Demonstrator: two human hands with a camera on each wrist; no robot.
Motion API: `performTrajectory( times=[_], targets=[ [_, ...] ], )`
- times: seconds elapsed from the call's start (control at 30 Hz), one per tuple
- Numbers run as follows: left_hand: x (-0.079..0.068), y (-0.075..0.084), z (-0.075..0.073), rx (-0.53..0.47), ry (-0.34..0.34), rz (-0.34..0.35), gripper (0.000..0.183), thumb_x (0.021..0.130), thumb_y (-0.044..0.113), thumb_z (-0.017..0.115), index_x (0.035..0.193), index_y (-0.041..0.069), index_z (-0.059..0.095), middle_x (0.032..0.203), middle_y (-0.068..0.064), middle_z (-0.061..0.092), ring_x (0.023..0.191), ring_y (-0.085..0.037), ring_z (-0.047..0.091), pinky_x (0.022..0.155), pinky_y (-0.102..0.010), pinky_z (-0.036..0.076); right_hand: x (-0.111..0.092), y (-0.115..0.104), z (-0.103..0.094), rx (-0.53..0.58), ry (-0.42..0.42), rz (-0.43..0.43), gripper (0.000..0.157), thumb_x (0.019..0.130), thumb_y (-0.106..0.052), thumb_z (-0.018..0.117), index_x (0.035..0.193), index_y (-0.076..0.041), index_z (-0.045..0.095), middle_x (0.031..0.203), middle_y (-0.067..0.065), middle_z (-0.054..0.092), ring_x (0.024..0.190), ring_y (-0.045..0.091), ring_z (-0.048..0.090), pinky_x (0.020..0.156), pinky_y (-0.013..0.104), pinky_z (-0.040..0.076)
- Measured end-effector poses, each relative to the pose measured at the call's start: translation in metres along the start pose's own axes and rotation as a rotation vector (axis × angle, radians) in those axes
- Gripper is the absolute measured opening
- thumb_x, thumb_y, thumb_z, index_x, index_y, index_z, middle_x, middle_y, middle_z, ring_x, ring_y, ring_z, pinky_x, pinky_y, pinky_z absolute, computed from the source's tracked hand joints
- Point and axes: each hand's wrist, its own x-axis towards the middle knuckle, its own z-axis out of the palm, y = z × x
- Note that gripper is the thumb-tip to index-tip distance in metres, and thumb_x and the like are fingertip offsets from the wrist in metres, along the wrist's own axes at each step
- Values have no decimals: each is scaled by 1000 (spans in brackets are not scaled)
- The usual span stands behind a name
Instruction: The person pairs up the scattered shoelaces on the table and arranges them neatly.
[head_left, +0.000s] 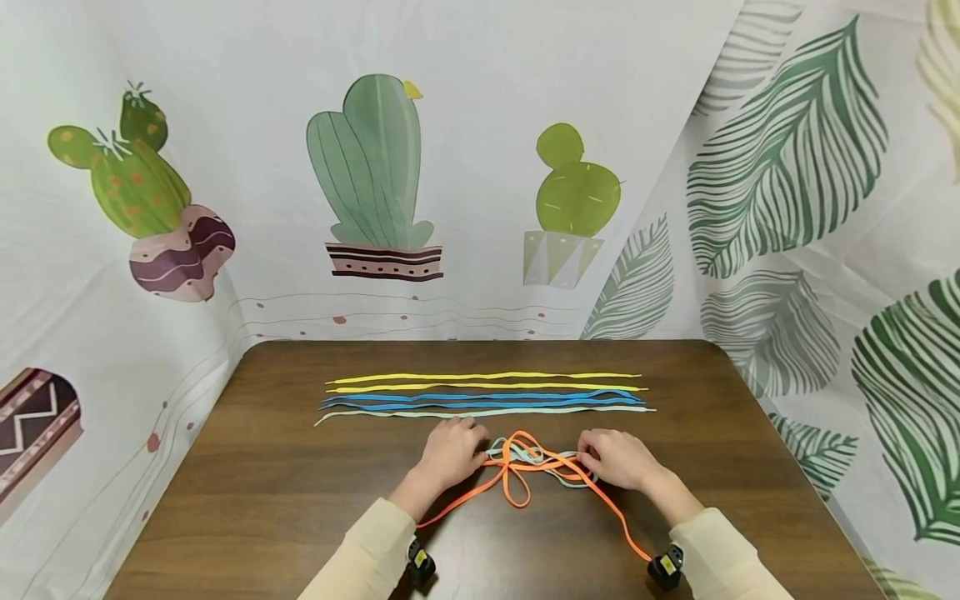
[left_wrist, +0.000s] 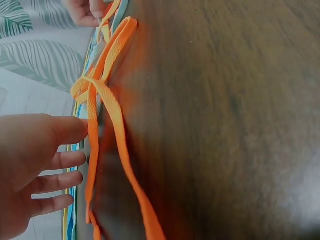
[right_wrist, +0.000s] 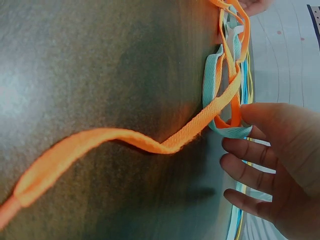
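Note:
A folded bundle of an orange shoelace (head_left: 516, 492) and a mint-green shoelace (right_wrist: 212, 75) lies on the table, with orange loops standing out at its middle like a bow. At the bundle's left end, my left hand (head_left: 452, 452) pinches the orange lace; its thumb shows against it while the index finger is mostly hidden. The other fingers are loosely bent. My right hand (head_left: 621, 458) pinches the looped right end between thumb and index finger, the remaining fingers spread. Loose orange ends trail toward both wrists.
Beyond the hands, yellow shoelaces (head_left: 487, 376), blue shoelaces (head_left: 480, 406) and a single mint shoelace (head_left: 420, 414) lie stretched out side by side across the brown wooden table (head_left: 247, 483). A printed cloth (head_left: 480, 167) hangs behind the table.

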Motion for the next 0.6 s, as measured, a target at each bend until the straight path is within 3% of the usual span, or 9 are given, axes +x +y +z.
performTrajectory(
  times=[0.33, 0.6],
  targets=[
    [1, 5, 1, 11, -1, 5, 9, 77, 25, 72, 83, 22, 65, 79, 7, 59, 70, -14, 57, 64, -29, 46, 1, 2, -3, 10, 44, -40, 8, 85, -17, 63, 80, -21, 57, 66, -15, 46, 53, 0, 38, 48, 19, 32],
    [-6, 3, 3, 23, 31, 17, 9, 77, 24, 72, 76, 23, 63, 73, 8, 54, 66, -11, 54, 62, -28, 45, -1, 3, -6, -2, 61, -43, 8, 84, -16, 64, 81, -21, 59, 68, -15, 48, 55, 0, 38, 49, 19, 32]
  ],
)
